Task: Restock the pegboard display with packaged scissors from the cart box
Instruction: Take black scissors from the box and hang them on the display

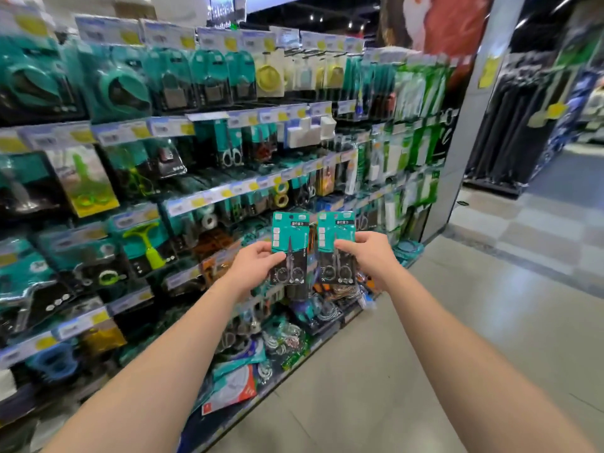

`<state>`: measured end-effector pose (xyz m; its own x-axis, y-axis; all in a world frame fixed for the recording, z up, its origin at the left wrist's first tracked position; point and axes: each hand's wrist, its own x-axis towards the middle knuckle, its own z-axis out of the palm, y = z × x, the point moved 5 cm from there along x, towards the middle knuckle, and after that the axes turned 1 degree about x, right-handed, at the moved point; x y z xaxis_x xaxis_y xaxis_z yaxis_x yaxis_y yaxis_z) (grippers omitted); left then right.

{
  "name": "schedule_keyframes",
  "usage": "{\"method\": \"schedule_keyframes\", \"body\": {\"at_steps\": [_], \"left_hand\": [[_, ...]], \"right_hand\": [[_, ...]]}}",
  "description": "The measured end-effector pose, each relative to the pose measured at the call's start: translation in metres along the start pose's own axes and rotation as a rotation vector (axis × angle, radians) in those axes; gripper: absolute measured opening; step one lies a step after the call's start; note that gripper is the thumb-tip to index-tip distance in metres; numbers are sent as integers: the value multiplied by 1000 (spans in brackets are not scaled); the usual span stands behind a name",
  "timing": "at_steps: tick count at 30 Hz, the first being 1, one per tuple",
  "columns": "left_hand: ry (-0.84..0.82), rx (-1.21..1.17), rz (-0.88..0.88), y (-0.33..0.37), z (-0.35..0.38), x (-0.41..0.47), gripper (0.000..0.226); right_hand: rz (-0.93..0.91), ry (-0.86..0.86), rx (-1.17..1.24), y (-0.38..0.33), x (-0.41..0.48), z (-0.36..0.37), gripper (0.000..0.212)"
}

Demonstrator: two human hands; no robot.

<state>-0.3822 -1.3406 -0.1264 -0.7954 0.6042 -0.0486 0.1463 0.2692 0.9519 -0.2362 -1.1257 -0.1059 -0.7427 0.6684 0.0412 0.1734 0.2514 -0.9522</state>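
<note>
I hold two teal-and-black packs of small scissors side by side in front of the pegboard display (209, 197). My left hand (255, 266) grips the left scissors pack (290, 237) at its lower left edge. My right hand (371, 256) grips the right scissors pack (336, 230) at its right side. Both packs stand upright, facing me, almost touching each other. They hover before the lower middle rows of hanging goods. The cart and its box are out of view.
Rows of hooks hold packed tools, locks, tape and other scissors (232, 155), with price tags (196, 201) along each rail. Loose packs (235, 384) crowd the bottom shelf. A grey pillar (470, 125) ends the display. Tiled aisle floor (457, 322) stretches to the right.
</note>
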Motion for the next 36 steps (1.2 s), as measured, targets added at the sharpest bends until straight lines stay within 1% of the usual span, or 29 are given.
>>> {"method": "schedule_keyframes", "body": {"at_steps": [2, 5, 8, 11, 13, 16, 19, 20, 22, 25, 26, 28, 30, 31, 34, 36], "left_hand": [[6, 8, 28, 11, 13, 47, 27], [51, 10, 44, 35, 30, 118, 30], [61, 8, 38, 60, 46, 176, 39], [83, 24, 28, 77, 62, 226, 46], [83, 49, 2, 83, 74, 255, 42], [114, 65, -9, 88, 88, 291, 35], [164, 70, -16, 82, 95, 330, 49], [189, 57, -20, 69, 94, 348, 52], [266, 33, -58, 70, 101, 352, 51], [376, -11, -104, 96, 119, 340, 20], [408, -20, -105, 102, 122, 339, 18], [455, -13, -119, 111, 126, 340, 28], [490, -4, -142, 115, 126, 342, 41], [509, -8, -154, 117, 125, 342, 40], [555, -23, -156, 118, 118, 339, 20], [598, -34, -141, 116, 113, 333, 10]], "right_hand": [[-4, -6, -11, 0, 49, -11, 30], [-15, -11, -25, -5, 123, -25, 38], [-29, -33, -6, -8, 191, -41, 32], [-25, -36, 27, -5, 251, -60, 32], [-37, -45, 41, -3, 288, -72, 32], [-73, -105, 62, 4, 342, -85, 28], [-135, -164, 50, 7, 391, -94, 27], [-156, -194, 34, 7, 406, -96, 26], [-181, -263, 7, 4, 432, -97, 25], [-216, -352, 6, -2, 464, -98, 24], [-227, -376, 7, -4, 472, -97, 25], [-245, -420, 30, -10, 488, -94, 26], [-249, -458, 65, -17, 500, -89, 22], [-257, -481, 85, -21, 504, -86, 19], [-274, -544, 115, -32, 510, -71, 16], [-289, -575, 129, -37, 512, -56, 24]]}}
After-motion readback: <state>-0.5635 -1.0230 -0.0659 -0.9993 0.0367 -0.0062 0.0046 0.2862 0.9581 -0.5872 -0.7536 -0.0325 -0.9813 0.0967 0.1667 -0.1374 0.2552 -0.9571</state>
